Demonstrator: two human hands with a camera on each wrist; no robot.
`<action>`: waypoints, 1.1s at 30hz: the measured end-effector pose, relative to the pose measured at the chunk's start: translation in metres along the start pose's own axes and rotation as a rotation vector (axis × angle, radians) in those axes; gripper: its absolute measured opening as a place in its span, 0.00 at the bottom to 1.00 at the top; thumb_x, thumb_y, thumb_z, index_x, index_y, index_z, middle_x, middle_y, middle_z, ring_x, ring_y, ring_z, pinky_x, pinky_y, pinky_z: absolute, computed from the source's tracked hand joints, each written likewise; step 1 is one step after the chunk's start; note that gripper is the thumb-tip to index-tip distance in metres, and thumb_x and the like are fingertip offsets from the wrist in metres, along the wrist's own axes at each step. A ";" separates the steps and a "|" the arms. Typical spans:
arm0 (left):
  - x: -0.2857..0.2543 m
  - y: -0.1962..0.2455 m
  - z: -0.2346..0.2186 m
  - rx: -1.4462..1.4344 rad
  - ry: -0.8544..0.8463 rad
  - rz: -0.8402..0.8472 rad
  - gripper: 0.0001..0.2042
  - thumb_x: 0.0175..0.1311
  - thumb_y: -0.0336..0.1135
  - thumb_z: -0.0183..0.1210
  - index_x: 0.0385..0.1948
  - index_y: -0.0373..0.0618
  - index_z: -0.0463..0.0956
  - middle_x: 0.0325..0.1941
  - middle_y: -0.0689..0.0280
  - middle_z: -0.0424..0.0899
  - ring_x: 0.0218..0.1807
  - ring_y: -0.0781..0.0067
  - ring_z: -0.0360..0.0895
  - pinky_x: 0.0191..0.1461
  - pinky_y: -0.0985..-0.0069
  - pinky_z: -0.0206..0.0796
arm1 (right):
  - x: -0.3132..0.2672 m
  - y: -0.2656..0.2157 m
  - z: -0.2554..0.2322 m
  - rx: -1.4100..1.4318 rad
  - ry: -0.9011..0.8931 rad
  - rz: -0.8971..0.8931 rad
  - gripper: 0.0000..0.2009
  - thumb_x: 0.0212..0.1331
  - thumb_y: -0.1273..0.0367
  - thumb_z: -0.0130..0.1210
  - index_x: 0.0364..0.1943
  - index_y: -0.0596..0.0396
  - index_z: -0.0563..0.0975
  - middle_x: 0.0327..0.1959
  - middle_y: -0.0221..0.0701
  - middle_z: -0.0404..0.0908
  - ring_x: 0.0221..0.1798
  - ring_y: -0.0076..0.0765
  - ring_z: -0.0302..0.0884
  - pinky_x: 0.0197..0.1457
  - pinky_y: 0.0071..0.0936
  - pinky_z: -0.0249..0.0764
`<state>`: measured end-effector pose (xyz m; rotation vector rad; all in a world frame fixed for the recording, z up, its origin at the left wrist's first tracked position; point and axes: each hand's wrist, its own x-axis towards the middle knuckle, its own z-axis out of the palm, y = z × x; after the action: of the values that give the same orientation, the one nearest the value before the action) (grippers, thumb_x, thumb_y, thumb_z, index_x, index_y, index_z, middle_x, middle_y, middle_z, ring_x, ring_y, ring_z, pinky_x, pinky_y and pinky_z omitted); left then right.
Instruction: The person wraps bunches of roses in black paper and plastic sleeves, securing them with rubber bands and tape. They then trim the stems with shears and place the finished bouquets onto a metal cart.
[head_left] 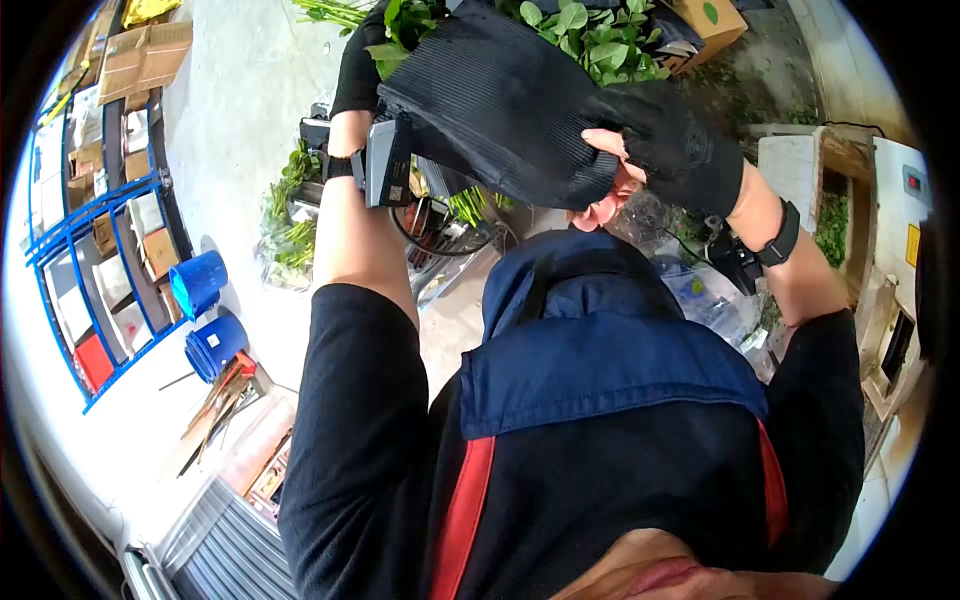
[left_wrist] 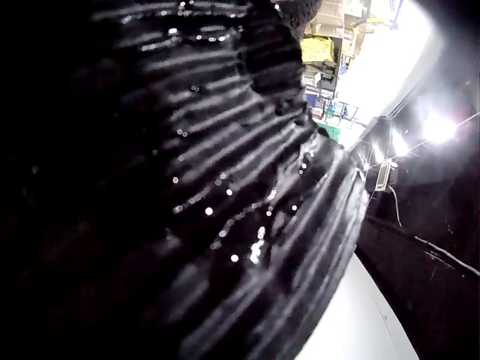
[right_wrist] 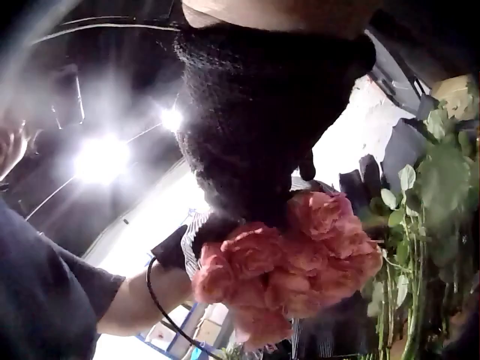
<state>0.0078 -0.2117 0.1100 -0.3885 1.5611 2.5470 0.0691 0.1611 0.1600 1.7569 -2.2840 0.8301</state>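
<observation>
A black ribbed wrap (head_left: pixel 490 90) surrounds a bunch of pink roses (head_left: pixel 600 208), whose heads show at its lower right end in the head view. My gloved right hand (head_left: pixel 680 150) grips the wrap beside the blooms, bare fingertips curled at its edge. In the right wrist view, the roses (right_wrist: pixel 300 270) lie just below the dark glove (right_wrist: pixel 262 112). My gloved left hand (head_left: pixel 358 75) is at the wrap's other end, by green leaves (head_left: pixel 410 25); its fingers are hidden. The wet, shiny wrap (left_wrist: pixel 240 195) fills much of the left wrist view.
More leafy stems (head_left: pixel 590 30) lie beyond the wrap, near a cardboard box (head_left: pixel 708 30). Blue shelving (head_left: pixel 95 215) and blue buckets (head_left: pixel 198 284) stand at the left. Clear plastic (head_left: pixel 715 300) lies below my right hand, and a white cabinet (head_left: pixel 900 190) is at the right.
</observation>
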 end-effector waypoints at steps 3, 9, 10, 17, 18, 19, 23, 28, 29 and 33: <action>-0.003 0.000 -0.006 -0.012 0.026 0.002 0.20 0.68 0.43 0.41 0.56 0.43 0.69 0.55 0.58 0.75 0.54 0.65 0.73 0.58 0.68 0.66 | 0.007 0.010 0.003 0.056 0.065 -0.060 0.22 0.39 0.79 0.56 0.45 0.52 0.78 0.48 0.41 0.77 0.49 0.48 0.75 0.50 0.41 0.73; -0.008 0.000 -0.021 -0.021 0.090 0.021 0.22 0.67 0.48 0.40 0.56 0.45 0.69 0.54 0.58 0.75 0.54 0.63 0.74 0.57 0.66 0.66 | 0.006 0.017 -0.002 0.280 0.056 0.140 0.19 0.42 0.81 0.54 0.43 0.52 0.78 0.41 0.40 0.79 0.45 0.45 0.77 0.49 0.37 0.73; -0.010 0.000 -0.023 -0.018 0.099 0.028 0.23 0.67 0.49 0.40 0.56 0.45 0.69 0.54 0.59 0.75 0.54 0.63 0.74 0.57 0.66 0.66 | 0.003 0.015 0.000 0.334 0.050 0.184 0.18 0.43 0.82 0.52 0.41 0.53 0.78 0.41 0.39 0.79 0.45 0.47 0.76 0.50 0.38 0.72; -0.020 -0.009 -0.049 -0.037 0.231 -0.011 0.25 0.66 0.55 0.39 0.56 0.48 0.69 0.54 0.59 0.75 0.53 0.60 0.74 0.56 0.63 0.67 | 0.014 0.015 -0.022 0.337 0.161 0.541 0.11 0.55 0.70 0.55 0.42 0.56 0.76 0.41 0.36 0.78 0.45 0.37 0.76 0.47 0.29 0.70; -0.023 -0.014 -0.055 -0.045 0.269 -0.025 0.26 0.66 0.55 0.39 0.56 0.48 0.69 0.54 0.59 0.76 0.53 0.60 0.74 0.56 0.63 0.67 | 0.013 0.011 -0.023 0.276 0.277 0.548 0.11 0.56 0.68 0.56 0.42 0.56 0.77 0.40 0.37 0.78 0.43 0.36 0.76 0.45 0.29 0.70; -0.030 -0.019 -0.063 -0.052 0.310 -0.042 0.26 0.66 0.56 0.39 0.56 0.49 0.69 0.54 0.59 0.76 0.53 0.60 0.74 0.56 0.63 0.67 | 0.011 0.007 -0.020 0.212 0.392 0.552 0.12 0.56 0.66 0.57 0.42 0.56 0.77 0.39 0.37 0.79 0.41 0.36 0.77 0.42 0.28 0.70; -0.051 -0.018 -0.047 0.032 0.469 -0.091 0.31 0.64 0.61 0.39 0.62 0.50 0.64 0.61 0.58 0.71 0.59 0.57 0.70 0.61 0.59 0.63 | 0.011 -0.031 0.010 0.458 0.484 0.936 0.17 0.53 0.61 0.62 0.40 0.61 0.78 0.34 0.38 0.79 0.37 0.32 0.78 0.42 0.27 0.72; -0.024 -0.015 -0.070 0.212 0.329 0.199 0.26 0.66 0.55 0.41 0.55 0.46 0.70 0.54 0.58 0.76 0.53 0.59 0.74 0.58 0.61 0.66 | 0.014 -0.027 0.037 0.908 0.814 1.015 0.16 0.49 0.68 0.65 0.40 0.60 0.76 0.35 0.32 0.79 0.39 0.27 0.75 0.44 0.25 0.71; -0.016 -0.020 -0.086 0.165 0.321 0.206 0.25 0.65 0.55 0.42 0.54 0.46 0.71 0.53 0.59 0.77 0.53 0.59 0.74 0.58 0.60 0.66 | 0.013 -0.028 0.041 0.884 0.839 1.006 0.16 0.49 0.69 0.65 0.40 0.60 0.76 0.35 0.31 0.78 0.39 0.27 0.75 0.45 0.25 0.71; -0.010 -0.046 -0.114 -0.132 0.311 0.202 0.24 0.62 0.55 0.47 0.50 0.48 0.73 0.52 0.59 0.77 0.53 0.57 0.73 0.58 0.58 0.64 | 0.012 -0.030 0.056 0.948 0.895 0.945 0.18 0.49 0.72 0.65 0.44 0.59 0.72 0.39 0.30 0.75 0.42 0.26 0.71 0.49 0.24 0.69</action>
<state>0.0455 -0.2920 0.0241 -0.7067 1.6058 2.8676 0.1053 0.1178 0.1281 0.0103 -1.9870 2.4623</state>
